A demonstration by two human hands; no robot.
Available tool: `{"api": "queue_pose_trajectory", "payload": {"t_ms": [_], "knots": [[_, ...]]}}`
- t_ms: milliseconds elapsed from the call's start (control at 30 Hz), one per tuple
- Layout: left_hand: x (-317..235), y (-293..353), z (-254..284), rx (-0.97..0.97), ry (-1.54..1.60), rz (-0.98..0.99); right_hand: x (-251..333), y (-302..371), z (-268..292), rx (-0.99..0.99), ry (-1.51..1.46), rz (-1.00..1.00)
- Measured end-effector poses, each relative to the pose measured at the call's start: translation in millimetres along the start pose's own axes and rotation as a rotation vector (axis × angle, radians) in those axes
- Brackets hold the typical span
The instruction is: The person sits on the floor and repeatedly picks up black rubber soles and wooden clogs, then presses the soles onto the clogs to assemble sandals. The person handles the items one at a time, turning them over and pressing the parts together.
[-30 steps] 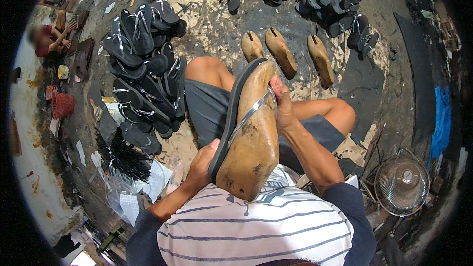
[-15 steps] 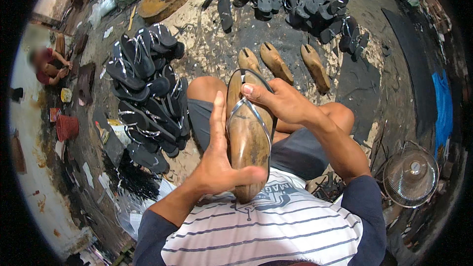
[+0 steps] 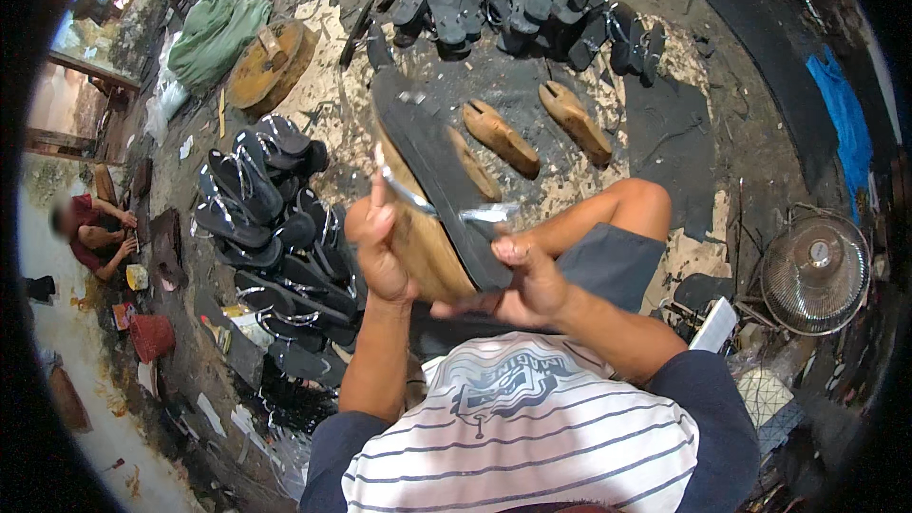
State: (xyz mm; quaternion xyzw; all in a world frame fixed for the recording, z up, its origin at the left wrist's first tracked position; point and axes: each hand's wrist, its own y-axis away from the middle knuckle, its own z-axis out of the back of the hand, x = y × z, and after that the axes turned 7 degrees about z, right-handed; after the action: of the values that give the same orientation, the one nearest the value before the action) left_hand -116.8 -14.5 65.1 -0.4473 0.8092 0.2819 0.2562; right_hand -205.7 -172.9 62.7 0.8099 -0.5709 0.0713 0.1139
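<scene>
Left hand (image 3: 385, 256) holds wood foot (image 3: 426, 252). Right hand (image 3: 534, 290) by sandal (image 3: 432, 157), blurry, can't tell grip. Sandal just turned: bottom shows now, likely easier to check.

The shirt (image 3: 541, 461) is white in front, with thin, dark, widely spaced stripes (image 3: 532, 421) running left to right over its near part. Its far part bears a large blue-grey print (image 3: 508, 375) with bulky, slanted lettering, and a small anchor-like mark (image 3: 479, 432) at the print's near edge. The left sleeve (image 3: 331, 456) and right sleeve (image 3: 717, 399) are plain dark navy and short. The shorts (image 3: 617, 261) are plain dark grey. The left hand (image 3: 382, 256), right hand (image 3: 534, 287) and forearms (image 3: 375, 361) are bare.
</scene>
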Motion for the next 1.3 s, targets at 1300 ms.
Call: {"api": "queue_pose_trajectory", "payload": {"t_ms": [1300], "knots": [[-14.2,8.7,10.3,0.0,-0.341,-0.527,-3.0,-45.4,12.2,-0.125,1.386,0.608]]}}
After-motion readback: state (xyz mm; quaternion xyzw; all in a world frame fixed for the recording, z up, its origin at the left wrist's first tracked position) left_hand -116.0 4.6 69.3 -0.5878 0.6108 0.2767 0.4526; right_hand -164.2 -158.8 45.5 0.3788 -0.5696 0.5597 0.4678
